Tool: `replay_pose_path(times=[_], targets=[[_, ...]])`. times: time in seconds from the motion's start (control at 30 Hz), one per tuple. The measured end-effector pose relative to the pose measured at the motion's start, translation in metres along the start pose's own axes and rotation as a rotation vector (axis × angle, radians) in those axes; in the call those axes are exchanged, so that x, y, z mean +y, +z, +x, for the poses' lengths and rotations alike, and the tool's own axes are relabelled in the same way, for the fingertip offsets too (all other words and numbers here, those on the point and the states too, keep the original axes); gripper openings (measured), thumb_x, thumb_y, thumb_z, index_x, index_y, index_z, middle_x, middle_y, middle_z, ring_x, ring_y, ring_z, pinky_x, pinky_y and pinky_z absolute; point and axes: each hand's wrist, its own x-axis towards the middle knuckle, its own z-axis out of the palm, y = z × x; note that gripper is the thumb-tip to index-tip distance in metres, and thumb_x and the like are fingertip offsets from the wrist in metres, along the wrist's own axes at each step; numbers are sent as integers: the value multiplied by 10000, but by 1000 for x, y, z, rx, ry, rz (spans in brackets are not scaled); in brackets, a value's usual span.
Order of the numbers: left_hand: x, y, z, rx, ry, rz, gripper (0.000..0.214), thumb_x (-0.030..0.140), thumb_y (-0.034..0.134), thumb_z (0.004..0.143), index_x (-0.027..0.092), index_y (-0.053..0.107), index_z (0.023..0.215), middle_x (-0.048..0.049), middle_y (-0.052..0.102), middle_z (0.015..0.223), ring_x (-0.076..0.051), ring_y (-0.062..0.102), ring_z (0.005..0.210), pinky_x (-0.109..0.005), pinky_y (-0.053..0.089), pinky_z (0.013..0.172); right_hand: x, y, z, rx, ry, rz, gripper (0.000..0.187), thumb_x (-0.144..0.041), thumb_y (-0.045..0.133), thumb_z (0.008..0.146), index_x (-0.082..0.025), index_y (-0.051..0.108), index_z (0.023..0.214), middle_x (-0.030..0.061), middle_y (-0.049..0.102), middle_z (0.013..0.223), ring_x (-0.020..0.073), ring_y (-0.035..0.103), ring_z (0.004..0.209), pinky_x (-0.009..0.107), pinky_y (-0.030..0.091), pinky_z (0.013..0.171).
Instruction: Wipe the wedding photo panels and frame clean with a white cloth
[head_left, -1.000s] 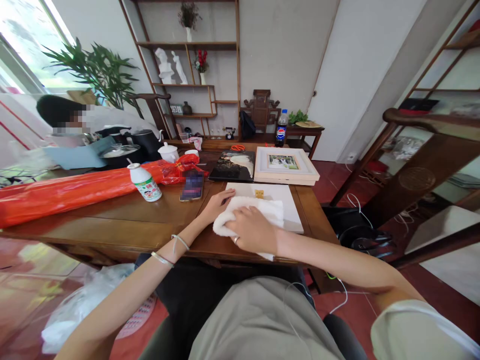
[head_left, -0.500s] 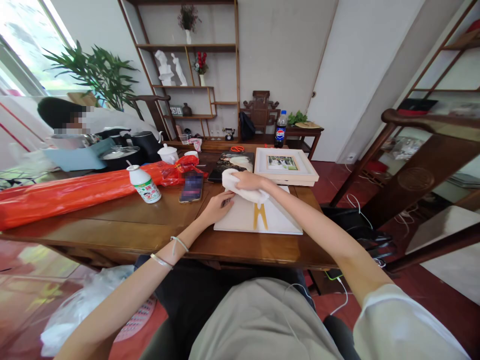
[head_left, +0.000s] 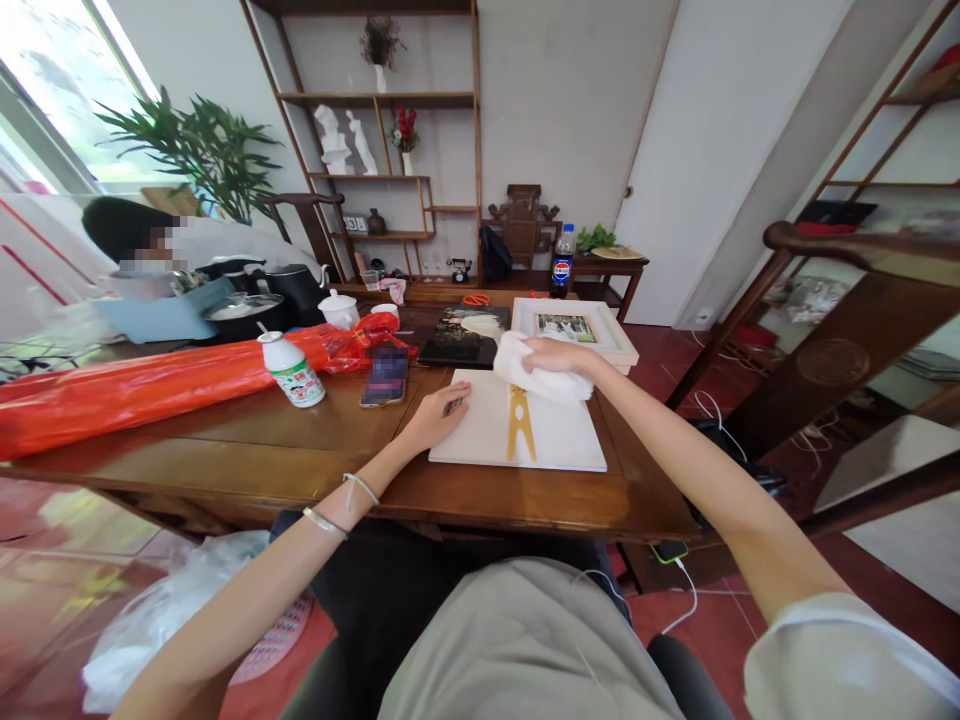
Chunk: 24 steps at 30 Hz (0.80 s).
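Observation:
A white panel (head_left: 559,440) with a yellow wooden stand piece (head_left: 520,423) lies face down on the wooden table (head_left: 262,440) in front of me. My left hand (head_left: 437,412) rests flat on the panel's left edge, fingers stretched out. My right hand (head_left: 555,355) presses a white cloth (head_left: 536,377) on the panel's far right part, fingers closed over it. Just beyond stands a white picture frame (head_left: 574,330) with a photo, and a dark photo print (head_left: 461,338) lies to its left.
A phone (head_left: 385,376), a small white bottle (head_left: 294,368) and a long red plastic bag (head_left: 142,382) lie to the left. A teapot (head_left: 339,308), kettle and pot stand behind. A person (head_left: 150,240) sits at far left. A cola bottle (head_left: 562,262) stands at the back. Wooden chair right.
My right hand has carried the cloth from the panel's near edge up to its far edge, then right along it. The yellow stand piece is now uncovered. The left hand has stayed put.

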Motion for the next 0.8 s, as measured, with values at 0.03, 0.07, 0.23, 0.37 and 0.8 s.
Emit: replay_pose_path(times=[0.03, 0.07, 0.23, 0.37, 0.8], targets=[[0, 0, 0, 2, 2, -2, 402, 372, 475, 827, 139, 623, 1119, -94, 566, 1253, -221, 498, 1195, -351, 342, 1057, 10, -1, -10, 13, 20, 25, 208, -220, 483, 655, -171, 528, 853, 70, 625, 936, 217, 568, 799, 291, 446, 652], [0, 1, 0, 3, 4, -4, 407, 374, 474, 827, 133, 622, 1119, -98, 567, 1251, -220, 498, 1195, -348, 341, 1058, 19, -1, -19, 27, 32, 45, 204, -224, 481, 650, -173, 528, 842, 70, 623, 937, 221, 566, 815, 296, 446, 668], [-1, 1, 0, 4, 8, 0, 420, 376, 466, 831, 116, 615, 1126, -111, 567, 1248, -214, 493, 1201, -351, 338, 1060, 34, 9, -72, 54, 30, 33, 217, -228, 445, 691, -170, 537, 879, 76, 618, 946, 221, 569, 824, 306, 443, 707], [-1, 1, 0, 1, 7, 4, 418, 380, 461, 832, 125, 615, 1125, -101, 571, 1246, -214, 493, 1200, -355, 344, 1057, -3, 13, -121, -72, -86, -142, 157, -178, 450, 703, -171, 556, 819, 79, 615, 885, 223, 558, 855, 298, 416, 748], [-2, 2, 1, 11, 21, 5, 391, 373, 471, 829, 150, 623, 1112, -92, 575, 1243, -216, 506, 1187, -368, 355, 1049, 11, 17, -88, -14, -123, -265, 223, -104, 450, 681, -181, 574, 849, 75, 621, 868, 221, 558, 818, 289, 402, 691]])
